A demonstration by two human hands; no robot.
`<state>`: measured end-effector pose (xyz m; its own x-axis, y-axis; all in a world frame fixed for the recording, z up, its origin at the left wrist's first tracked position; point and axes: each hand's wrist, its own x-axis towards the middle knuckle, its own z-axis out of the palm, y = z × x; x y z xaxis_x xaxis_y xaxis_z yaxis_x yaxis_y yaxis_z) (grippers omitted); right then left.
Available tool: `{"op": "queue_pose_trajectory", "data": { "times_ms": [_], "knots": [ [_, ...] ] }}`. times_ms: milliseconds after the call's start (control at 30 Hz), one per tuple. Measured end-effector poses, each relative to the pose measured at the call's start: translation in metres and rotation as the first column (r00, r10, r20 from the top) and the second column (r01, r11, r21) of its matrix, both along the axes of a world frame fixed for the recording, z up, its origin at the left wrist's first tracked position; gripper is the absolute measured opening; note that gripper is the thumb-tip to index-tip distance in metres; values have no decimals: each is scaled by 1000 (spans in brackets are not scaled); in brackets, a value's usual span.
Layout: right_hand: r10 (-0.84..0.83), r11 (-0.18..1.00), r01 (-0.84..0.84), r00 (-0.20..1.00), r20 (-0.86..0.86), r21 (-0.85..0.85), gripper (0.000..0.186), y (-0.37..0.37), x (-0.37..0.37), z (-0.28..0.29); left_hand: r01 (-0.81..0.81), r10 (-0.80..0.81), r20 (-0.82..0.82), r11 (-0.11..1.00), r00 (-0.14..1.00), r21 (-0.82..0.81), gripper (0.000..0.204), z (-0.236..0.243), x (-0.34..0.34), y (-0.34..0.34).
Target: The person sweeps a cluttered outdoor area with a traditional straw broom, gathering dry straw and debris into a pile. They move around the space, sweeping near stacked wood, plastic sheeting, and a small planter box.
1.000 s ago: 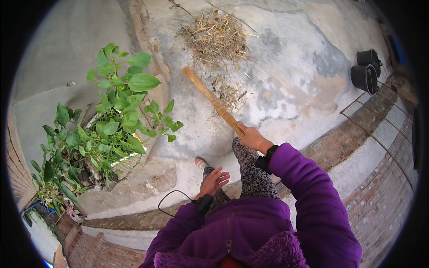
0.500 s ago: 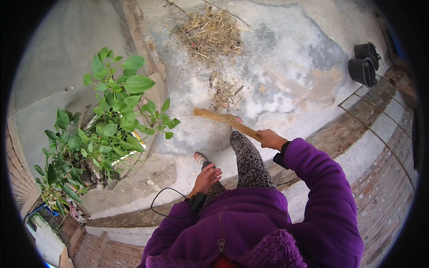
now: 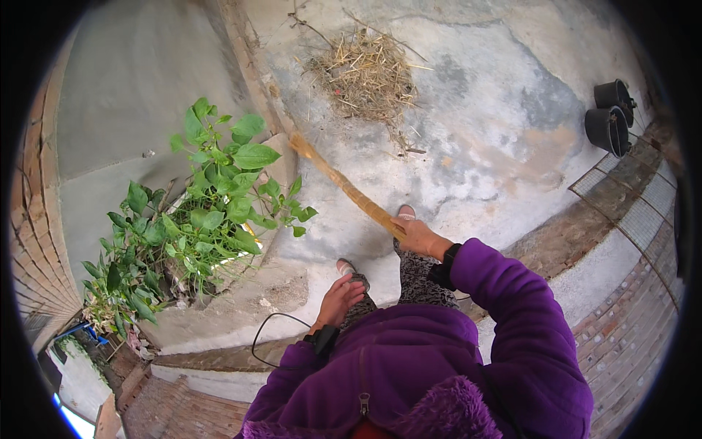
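My right hand (image 3: 417, 238) grips the near end of a straw hand broom (image 3: 344, 186). The broom slants forward and left, its frayed far tip beside the raised edge next to the green plants. Farther ahead, a heap of dry straw (image 3: 373, 77) lies on the concrete, with a short tail of bits trailing from its near side. In front of my jacket hovers my left hand (image 3: 340, 300), fingers stretched out and holding nothing. Whether the broom's tip touches the ground, I cannot tell.
Leafy green plants (image 3: 219, 197) grow in a bed at the left. Two black buckets (image 3: 607, 132) stand at the far right, close to a wire mesh panel (image 3: 621, 194). A low step (image 3: 227, 358) runs along behind my feet, with brick paving (image 3: 621, 351) beyond it.
The broom has swung forward and left, its tip now farther out. Loose debris that lay apart from the heap now sits against its near side. My left hand remains open.
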<state>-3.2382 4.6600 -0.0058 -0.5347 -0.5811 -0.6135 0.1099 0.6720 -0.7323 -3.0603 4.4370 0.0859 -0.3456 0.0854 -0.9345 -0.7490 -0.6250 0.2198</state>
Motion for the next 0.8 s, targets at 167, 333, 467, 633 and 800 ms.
{"op": "queue_pose_trajectory", "data": {
  "times_ms": [167,333,467,633,800],
  "knots": [
    [-28,997,-24,749,662,69,55,-88,12,-55,18,-21,-42,997,999,-79,43,43,-33,-11],
    [-44,998,20,922,384,66,41,-87,-4,-74,106,-183,-211,938,960,-330,36,92,-72,-33],
    [65,990,-41,982,-177,137,55,-33,-3,-32,88,-409,-382,769,829,-633,32,124,-129,-96],
    [-336,928,304,932,132,217,65,33,44,28,-231,-873,5,-134,488,-964,28,206,-219,-226],
    [-776,617,687,450,442,384,88,21,99,38,-566,-801,399,-597,446,-569,31,329,-293,-323]
  ]
}}
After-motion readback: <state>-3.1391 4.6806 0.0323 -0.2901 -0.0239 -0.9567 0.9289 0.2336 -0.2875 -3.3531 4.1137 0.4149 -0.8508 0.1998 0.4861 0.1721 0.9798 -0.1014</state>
